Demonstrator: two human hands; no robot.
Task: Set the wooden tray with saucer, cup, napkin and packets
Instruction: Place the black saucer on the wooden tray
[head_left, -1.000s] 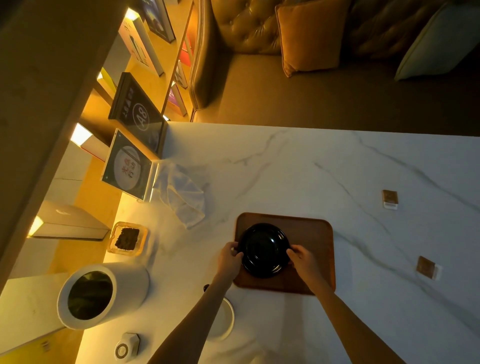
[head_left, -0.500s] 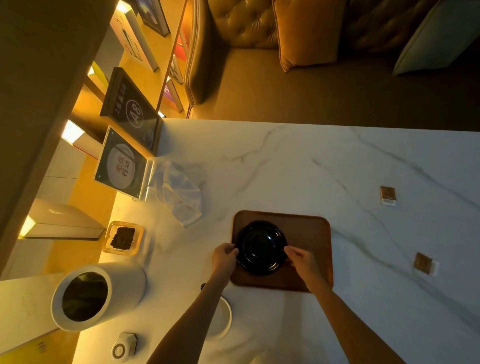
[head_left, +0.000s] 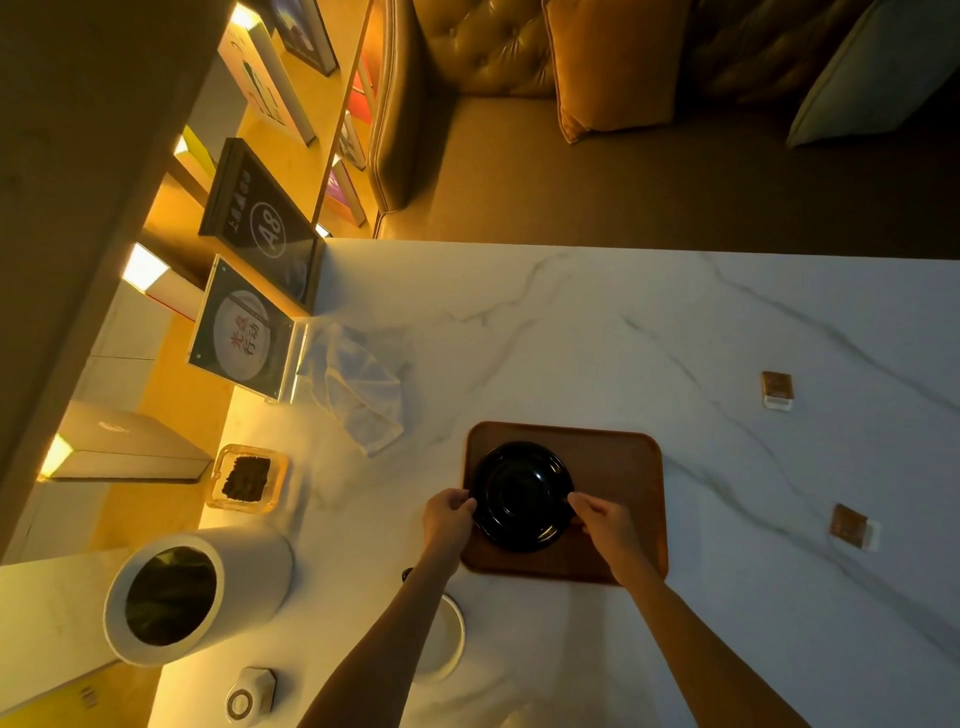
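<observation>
A black saucer (head_left: 524, 493) lies on the left half of the wooden tray (head_left: 621, 480) on the marble table. My left hand (head_left: 448, 522) pinches the saucer's left rim and my right hand (head_left: 602, 522) pinches its right rim. A white cup (head_left: 444, 639) stands near the table's front edge, partly hidden under my left forearm. A crumpled white napkin (head_left: 363, 395) lies to the upper left of the tray. Two brown packets rest on the table at the right, one farther (head_left: 777, 388) and one nearer (head_left: 852, 526).
A white cylindrical bin (head_left: 197, 592) and a glass ashtray (head_left: 248, 478) stand at the left, with a small white device (head_left: 248, 696) near the front edge. Acrylic sign stands (head_left: 244, 338) line the table's left edge. A sofa with cushions lies beyond the table.
Both hands stay on the saucer's rim. The saucer sits slightly farther onto the tray's left half; the view has shifted a little.
</observation>
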